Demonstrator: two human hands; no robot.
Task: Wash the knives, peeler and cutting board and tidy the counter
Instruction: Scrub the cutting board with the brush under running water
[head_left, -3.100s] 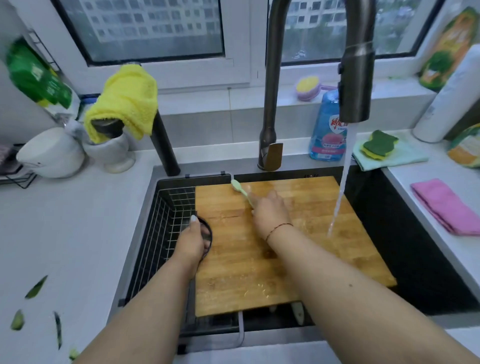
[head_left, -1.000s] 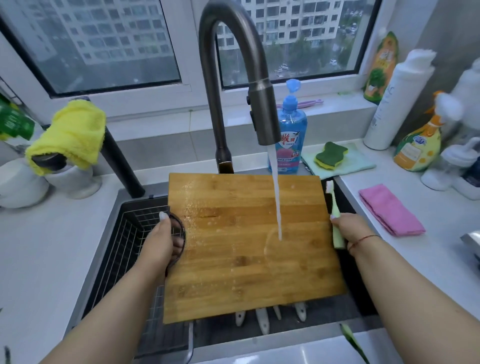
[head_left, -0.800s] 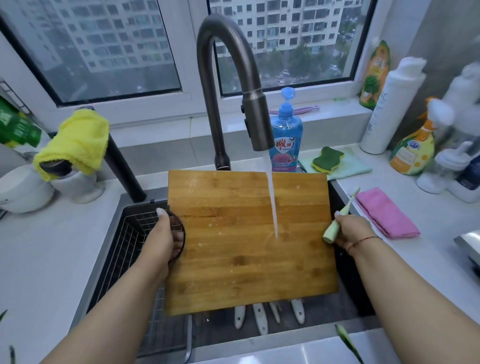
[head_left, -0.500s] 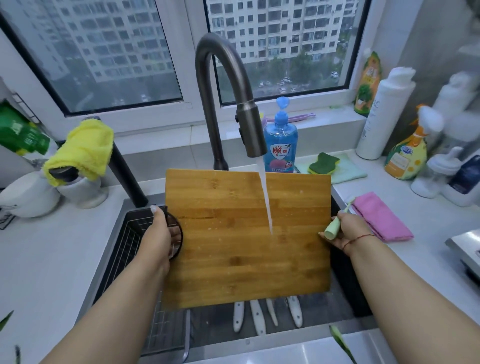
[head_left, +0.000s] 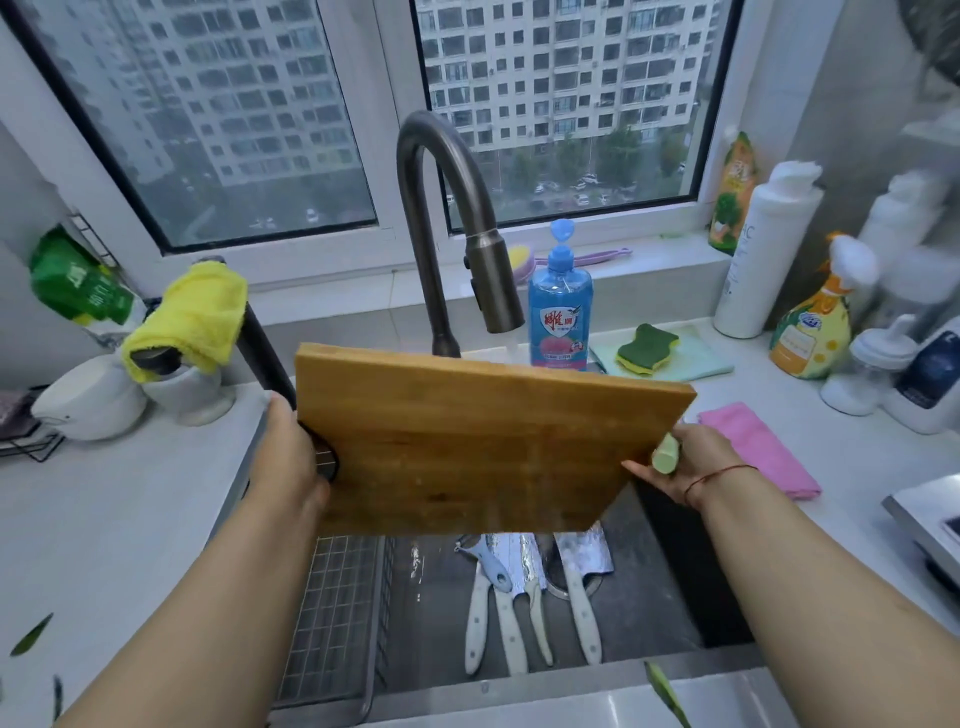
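Note:
The wooden cutting board (head_left: 467, 447) is tilted up on edge above the dark sink (head_left: 670, 587), under the tap spout (head_left: 493, 291). My left hand (head_left: 288, 457) grips its left edge at the black ring handle. My right hand (head_left: 691, 462) holds a light green brush (head_left: 666, 454) in its curled fingers while it steadies the board's right edge. On the sink floor below lie several white-handled knives (head_left: 540, 603) and a blue-and-white peeler (head_left: 491, 564).
A wire rack (head_left: 332, 613) fills the sink's left part. Blue dish soap bottle (head_left: 560, 306), green-yellow sponge (head_left: 647, 349) and pink cloth (head_left: 753, 447) sit on the right counter, among bottles. Yellow cloth (head_left: 192, 317) and white pots stand left. Green peel scraps (head_left: 31, 634) lie on the left counter.
The board has been lifted from lying flat over the sink to steeply tilted, uncovering the knives and peeler. My right hand stopped scrubbing and moved to the board's right edge with the brush.

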